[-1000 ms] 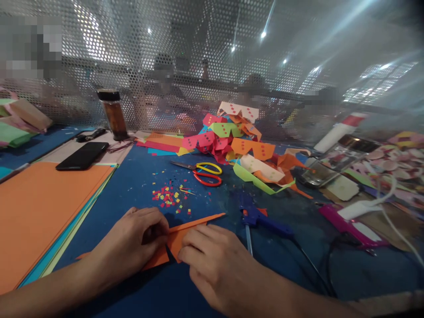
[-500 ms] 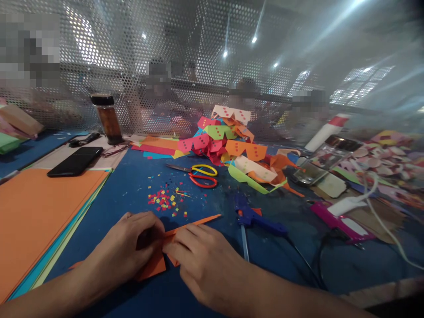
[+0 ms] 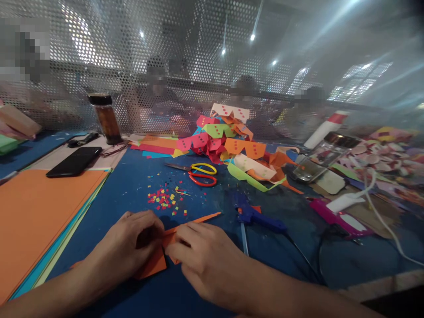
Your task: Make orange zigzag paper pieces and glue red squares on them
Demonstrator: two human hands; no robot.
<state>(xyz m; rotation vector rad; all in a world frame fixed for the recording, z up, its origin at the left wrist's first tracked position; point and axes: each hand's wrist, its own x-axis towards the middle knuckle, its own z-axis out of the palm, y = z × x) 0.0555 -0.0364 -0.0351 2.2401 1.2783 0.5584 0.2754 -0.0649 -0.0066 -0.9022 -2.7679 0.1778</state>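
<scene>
An orange paper cutout [image 3: 153, 266] lies low on the blue table, with a narrow strip reaching right past my fingers. My left hand [image 3: 134, 245] is closed on its left part, the fingertips curled under and partly hidden. My right hand [image 3: 203, 256] pinches the same paper close to the middle, thumb and fingers together. Just beyond the hands lie tiny coloured paper bits [image 3: 164, 198]. Scissors [image 3: 198, 173] with one yellow and one red handle rest behind them. To the right of my right hand is a blue glue gun [image 3: 255, 214] with a clear glue stick in it.
Paper glasses [image 3: 247, 149] in several colours are heaped at the back. Coloured sheets [image 3: 43, 212] and a black phone [image 3: 74, 162] lie left, near a jar of brown liquid [image 3: 109, 121]. Right are a glass bottle [image 3: 326, 159], a pink power strip [image 3: 341, 218] and cables. A perforated metal screen [image 3: 185, 57] stands behind.
Both hands keep nearly the same hold on the orange paper. My right hand has shifted very slightly. The whole view has moved a little.
</scene>
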